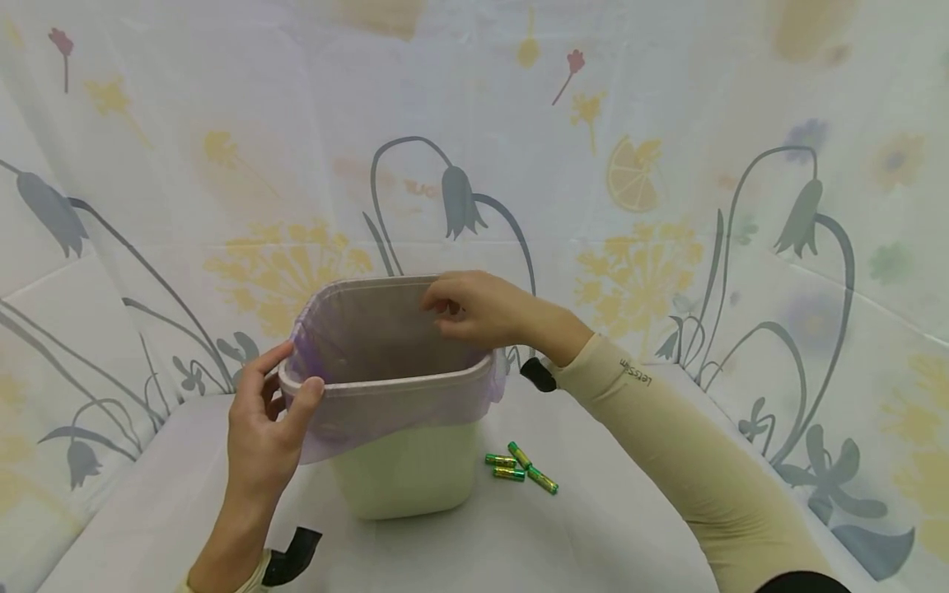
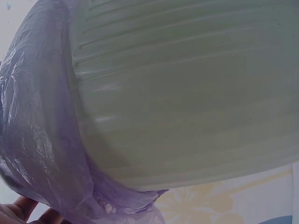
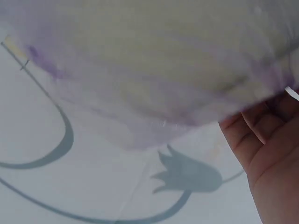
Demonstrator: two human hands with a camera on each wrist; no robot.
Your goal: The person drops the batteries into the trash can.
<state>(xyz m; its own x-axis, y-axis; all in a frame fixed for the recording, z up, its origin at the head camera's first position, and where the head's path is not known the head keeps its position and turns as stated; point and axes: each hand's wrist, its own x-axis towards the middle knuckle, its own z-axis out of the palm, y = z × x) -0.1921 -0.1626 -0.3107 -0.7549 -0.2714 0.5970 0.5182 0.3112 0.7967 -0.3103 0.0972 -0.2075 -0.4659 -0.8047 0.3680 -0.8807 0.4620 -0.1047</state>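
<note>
A pale green bin stands upright on the white surface, lined with a thin translucent purple bag folded down over its rim. My left hand grips the lined rim at the near left corner, thumb on the front and fingers along the left side. In the left wrist view, the bag hangs loosely around the ribbed bin wall. My right hand is at the back right rim with fingers curled; in the right wrist view its fingers meet the bag edge, fingertips partly hidden.
Several green-and-gold batteries lie loosely together on the white tabletop, right of the bin. A white curtain printed with flowers hangs behind and at both sides.
</note>
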